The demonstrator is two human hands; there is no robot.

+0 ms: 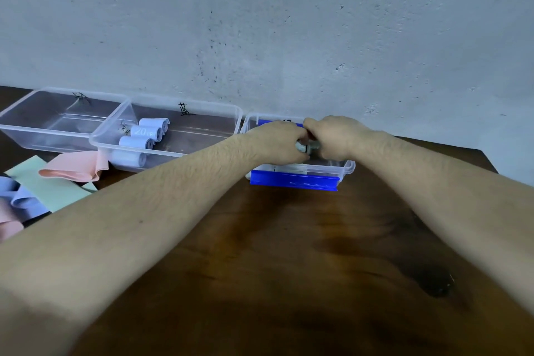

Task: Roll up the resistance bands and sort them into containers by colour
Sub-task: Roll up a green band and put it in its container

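Both my hands reach into the right-hand clear container with blue clips (293, 179). My left hand (277, 140) and my right hand (335, 136) meet over a small pale rolled band (306, 147), which they hold between their curled fingers; most of it is hidden. The middle clear container (208, 113) holds several rolled light-blue bands (138, 139). The left clear container (37, 113) has nothing visible in it. Loose pink (75, 167), pale green (49, 185) and blue-violet (21, 196) bands lie flat at the table's left.
The three containers stand in a row against a grey concrete wall (289, 23). The dark wooden table (289, 254) stretches toward me. Another pink band (8, 225) lies at the far left edge.
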